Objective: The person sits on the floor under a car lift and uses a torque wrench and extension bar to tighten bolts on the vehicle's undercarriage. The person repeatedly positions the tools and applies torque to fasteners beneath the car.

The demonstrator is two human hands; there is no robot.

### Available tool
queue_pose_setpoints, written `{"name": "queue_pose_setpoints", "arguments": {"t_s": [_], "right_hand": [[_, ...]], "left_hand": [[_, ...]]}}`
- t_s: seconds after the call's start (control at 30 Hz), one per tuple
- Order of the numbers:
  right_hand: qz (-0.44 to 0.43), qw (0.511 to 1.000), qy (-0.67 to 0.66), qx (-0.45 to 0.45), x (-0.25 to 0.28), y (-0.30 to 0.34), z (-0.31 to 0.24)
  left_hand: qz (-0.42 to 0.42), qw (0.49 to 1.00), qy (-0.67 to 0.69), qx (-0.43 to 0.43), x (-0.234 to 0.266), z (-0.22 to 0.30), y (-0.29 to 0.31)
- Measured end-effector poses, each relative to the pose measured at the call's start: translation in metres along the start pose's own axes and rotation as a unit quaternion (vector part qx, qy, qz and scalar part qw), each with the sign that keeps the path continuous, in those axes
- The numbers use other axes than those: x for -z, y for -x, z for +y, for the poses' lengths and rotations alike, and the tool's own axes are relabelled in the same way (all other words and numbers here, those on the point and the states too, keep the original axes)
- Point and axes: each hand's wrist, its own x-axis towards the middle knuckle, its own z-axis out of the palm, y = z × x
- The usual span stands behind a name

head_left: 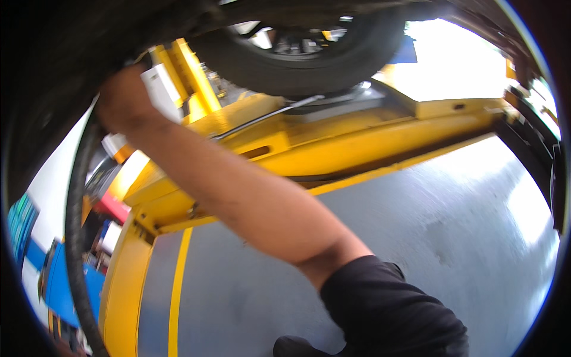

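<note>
My right arm, in a short black sleeve, reaches from the lower right up to the far left. My right hand [126, 98] is raised against the dark underside of a vehicle [53, 71]. Motion blur and shadow hide its fingers, so whether it holds anything does not show. Just below the hand, a thick black hose-like strip [75, 220] curves down along the left side. To the right of the hand, a vehicle tyre [303, 74] rests on the yellow lift platform [357, 134]. A thin metal rod [262, 119] slants across the platform beside the tyre. My left hand is out of view.
The yellow lift frame [122, 291] extends down the left. Below lies a shiny grey floor [250, 297] with a yellow line [180, 291]. A blue cabinet [59, 285] stands at the lower left. Dark metal parts [529, 137] hang at the right edge.
</note>
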Motion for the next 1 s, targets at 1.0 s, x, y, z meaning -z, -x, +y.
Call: {"name": "queue_pose_setpoints", "arguments": {"t_s": [1.0], "right_hand": [[-0.143,0.839,-0.484,-0.206,0.042,0.049,0.013]], "left_hand": [[0.051,0.938,-0.001,-0.341,-0.148,-0.141,-0.406]]}}
